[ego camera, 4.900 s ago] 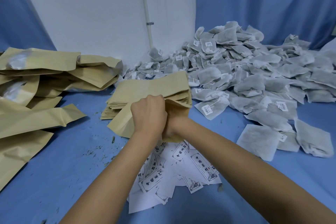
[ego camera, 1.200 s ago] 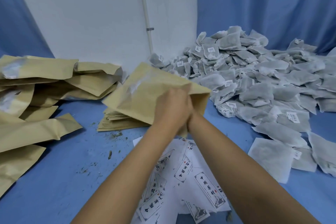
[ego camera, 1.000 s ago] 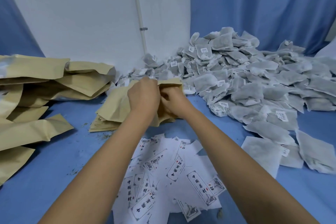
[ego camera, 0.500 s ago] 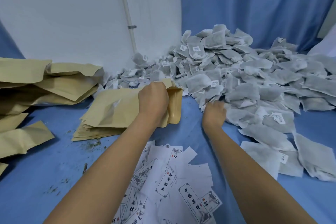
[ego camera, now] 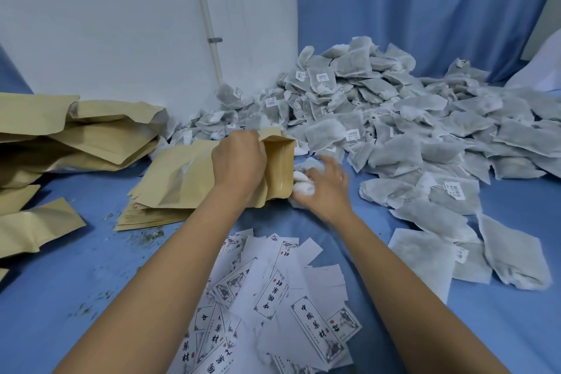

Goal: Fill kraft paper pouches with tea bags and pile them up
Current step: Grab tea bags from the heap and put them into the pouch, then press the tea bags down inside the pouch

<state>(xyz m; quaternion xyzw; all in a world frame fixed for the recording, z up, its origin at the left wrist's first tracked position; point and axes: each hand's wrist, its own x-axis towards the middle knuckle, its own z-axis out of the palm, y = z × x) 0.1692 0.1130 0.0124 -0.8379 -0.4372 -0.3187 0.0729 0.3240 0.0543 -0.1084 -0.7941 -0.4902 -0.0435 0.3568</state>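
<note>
A brown paper pouch [ego camera: 182,179] lies on its side with its open mouth facing right, just beside the right fingers [ego camera: 331,167]. The left hand [ego camera: 238,161] grips the mouth's upper edge, its fingers [ego camera: 255,143] curled over the rim and propping it open. The right hand [ego camera: 323,188] holds a bunched white tea bag [ego camera: 300,184] against the lip of the mouth. Its fingers are loosely curled round the bag and blurred, so it is unclear whether they hold more than one.

To do this well, the left fingers should likely hold the mouth wide and steady. The right fingers can then push the bag in flat and deep, clear of the rim, so nothing snags.

Under the pouch, left of the left fingers, sits a stack of flat pouches [ego camera: 142,217]. Further left, filled pouches [ego camera: 91,136] are piled. Beyond the right fingers rises a heap of tea bags [ego camera: 409,118]. Nearer the body than either set of fingers, printed labels [ego camera: 288,297] are scattered on the blue desk [ego camera: 76,282].
</note>
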